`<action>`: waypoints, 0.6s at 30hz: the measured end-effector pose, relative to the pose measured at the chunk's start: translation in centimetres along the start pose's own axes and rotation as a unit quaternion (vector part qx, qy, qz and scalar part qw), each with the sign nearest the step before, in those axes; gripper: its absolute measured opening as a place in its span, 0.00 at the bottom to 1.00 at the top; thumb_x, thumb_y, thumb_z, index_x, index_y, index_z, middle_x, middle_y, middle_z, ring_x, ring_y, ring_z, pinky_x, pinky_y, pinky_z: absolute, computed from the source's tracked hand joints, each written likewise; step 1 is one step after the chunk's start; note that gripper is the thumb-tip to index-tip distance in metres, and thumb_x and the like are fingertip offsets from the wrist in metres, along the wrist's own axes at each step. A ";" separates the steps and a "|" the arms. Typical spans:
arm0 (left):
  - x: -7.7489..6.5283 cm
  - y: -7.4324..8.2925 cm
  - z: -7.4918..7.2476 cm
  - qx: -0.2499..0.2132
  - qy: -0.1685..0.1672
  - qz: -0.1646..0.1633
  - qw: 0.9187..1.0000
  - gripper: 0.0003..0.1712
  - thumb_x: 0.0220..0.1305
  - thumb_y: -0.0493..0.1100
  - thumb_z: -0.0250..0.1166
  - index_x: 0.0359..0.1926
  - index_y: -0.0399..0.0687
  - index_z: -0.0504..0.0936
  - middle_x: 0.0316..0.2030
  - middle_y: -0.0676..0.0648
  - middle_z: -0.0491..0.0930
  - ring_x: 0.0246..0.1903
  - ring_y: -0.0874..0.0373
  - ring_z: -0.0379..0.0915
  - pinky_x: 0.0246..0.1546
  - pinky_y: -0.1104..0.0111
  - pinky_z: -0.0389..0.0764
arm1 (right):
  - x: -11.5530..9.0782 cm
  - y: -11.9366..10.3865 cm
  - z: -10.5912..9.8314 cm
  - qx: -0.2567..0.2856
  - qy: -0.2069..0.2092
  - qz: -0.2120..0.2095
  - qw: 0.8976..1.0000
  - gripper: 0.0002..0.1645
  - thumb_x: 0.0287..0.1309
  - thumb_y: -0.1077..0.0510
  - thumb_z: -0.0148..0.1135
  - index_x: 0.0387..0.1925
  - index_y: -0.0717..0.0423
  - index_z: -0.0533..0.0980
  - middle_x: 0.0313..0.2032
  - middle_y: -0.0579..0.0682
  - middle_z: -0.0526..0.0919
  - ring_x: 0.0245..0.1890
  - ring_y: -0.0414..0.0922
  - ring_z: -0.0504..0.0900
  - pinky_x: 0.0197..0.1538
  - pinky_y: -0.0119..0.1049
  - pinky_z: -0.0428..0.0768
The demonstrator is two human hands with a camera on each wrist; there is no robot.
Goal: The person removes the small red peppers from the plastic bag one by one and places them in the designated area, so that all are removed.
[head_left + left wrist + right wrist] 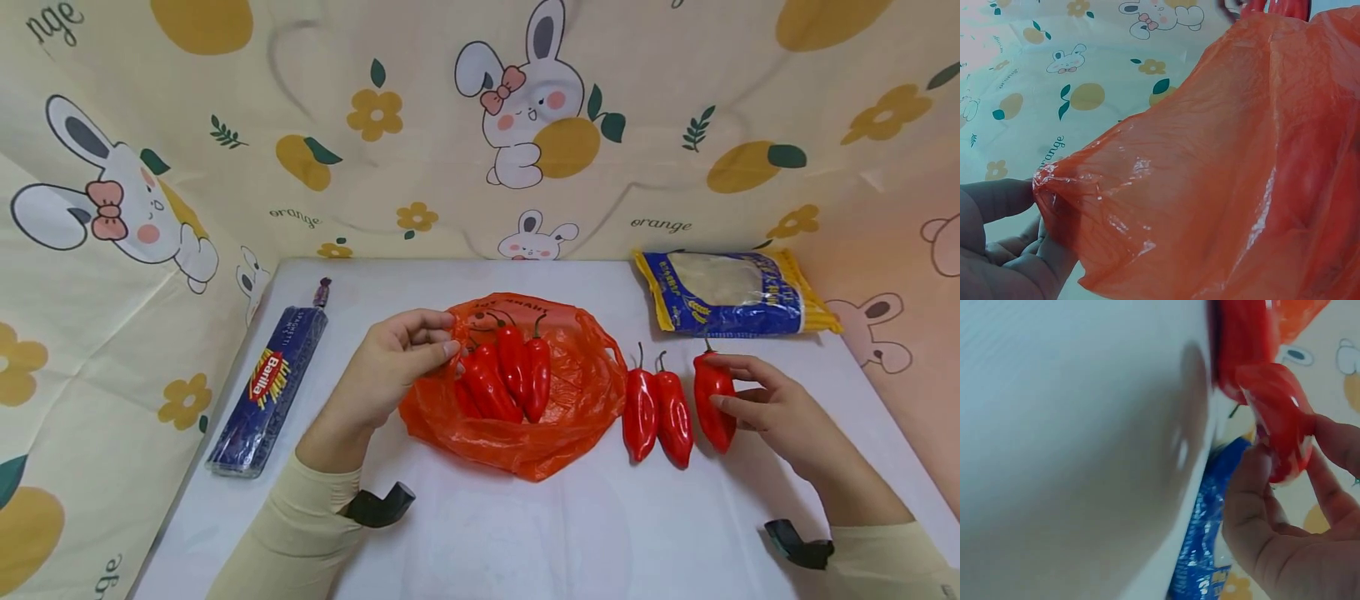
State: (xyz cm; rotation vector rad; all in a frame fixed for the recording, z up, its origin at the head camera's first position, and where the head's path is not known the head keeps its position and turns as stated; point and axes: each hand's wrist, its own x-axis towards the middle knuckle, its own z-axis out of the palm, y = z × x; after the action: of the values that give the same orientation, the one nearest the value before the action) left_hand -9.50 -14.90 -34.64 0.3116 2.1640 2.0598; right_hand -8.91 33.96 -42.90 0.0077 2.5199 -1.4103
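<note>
Head view: your right hand pinches a pepper, stem-end away, right of the bag your left hand pinches.

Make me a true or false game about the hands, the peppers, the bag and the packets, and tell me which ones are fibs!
1. The left fingers pinch the edge of the orange bag. True.
2. The pepper in the right fingers is green. False: it is red.
3. Two loose peppers lie on the table between the bag and the right fingers. True.
4. The spaghetti packet lies to the right of the bag. False: it lies to the left.
5. The bag is tied shut. False: its mouth is open, and red peppers show inside.
</note>
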 end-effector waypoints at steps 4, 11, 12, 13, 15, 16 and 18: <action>0.0 -0.1 0.0 0.001 -0.002 0.000 1.000 0.19 0.74 0.29 0.66 0.63 0.26 0.79 0.44 0.38 0.84 0.40 0.54 0.83 0.48 0.67 0.87 | 0.4 0.9 -0.1 -0.011 -0.029 0.019 0.999 0.39 0.79 0.62 0.63 0.82 0.62 0.58 0.72 0.76 0.60 0.61 0.71 0.73 0.45 0.42 0.90; -0.1 -0.1 0.1 0.003 0.000 -0.003 1.000 0.19 0.74 0.29 0.67 0.63 0.27 0.80 0.44 0.37 0.84 0.40 0.54 0.83 0.47 0.67 0.88 | 0.9 1.4 0.1 -0.026 -0.058 0.036 0.997 0.43 0.76 0.62 0.65 0.83 0.62 0.57 0.72 0.79 0.59 0.64 0.78 0.71 0.47 0.50 0.90; -0.1 -0.1 0.1 0.002 0.000 -0.003 1.000 0.19 0.74 0.29 0.67 0.63 0.27 0.80 0.44 0.37 0.84 0.39 0.54 0.83 0.47 0.67 0.88 | 0.9 1.4 0.1 -0.027 -0.059 0.035 0.997 0.44 0.76 0.62 0.66 0.83 0.62 0.57 0.72 0.79 0.59 0.64 0.78 0.71 0.47 0.51 0.90; -0.1 -0.1 0.1 0.001 0.001 -0.002 1.000 0.19 0.74 0.29 0.66 0.63 0.27 0.80 0.44 0.37 0.84 0.39 0.54 0.83 0.47 0.67 0.88 | 1.0 1.4 0.2 -0.027 -0.059 0.035 0.997 0.44 0.76 0.62 0.66 0.84 0.61 0.57 0.72 0.79 0.59 0.64 0.78 0.72 0.47 0.51 0.90; -0.1 0.0 0.1 0.002 0.000 -0.003 1.000 0.19 0.74 0.29 0.66 0.63 0.27 0.80 0.44 0.38 0.84 0.39 0.54 0.83 0.47 0.66 0.88 | 1.0 1.3 0.4 -0.028 -0.059 0.033 0.997 0.44 0.76 0.61 0.66 0.84 0.61 0.56 0.72 0.79 0.60 0.64 0.77 0.72 0.47 0.51 0.90; -0.1 0.0 0.1 0.003 0.000 -0.003 1.000 0.19 0.74 0.29 0.66 0.63 0.27 0.80 0.44 0.38 0.84 0.40 0.54 0.83 0.47 0.67 0.88 | 1.0 1.2 0.4 -0.028 -0.059 0.031 0.997 0.44 0.77 0.61 0.66 0.84 0.61 0.56 0.72 0.79 0.60 0.64 0.77 0.72 0.48 0.51 0.90; -0.1 0.1 0.1 0.005 0.000 -0.003 1.000 0.19 0.74 0.29 0.66 0.63 0.27 0.80 0.44 0.38 0.84 0.40 0.54 0.83 0.47 0.67 0.88 | 1.0 1.1 0.6 -0.029 -0.060 0.028 0.997 0.43 0.77 0.59 0.65 0.84 0.61 0.56 0.72 0.79 0.61 0.64 0.77 0.73 0.48 0.50 0.90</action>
State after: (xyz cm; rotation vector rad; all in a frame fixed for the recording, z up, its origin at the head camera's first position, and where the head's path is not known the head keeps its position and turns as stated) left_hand -9.41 -14.79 -34.56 0.3058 2.1742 2.0459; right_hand -9.58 33.92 -44.31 -0.0175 2.4429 -1.2761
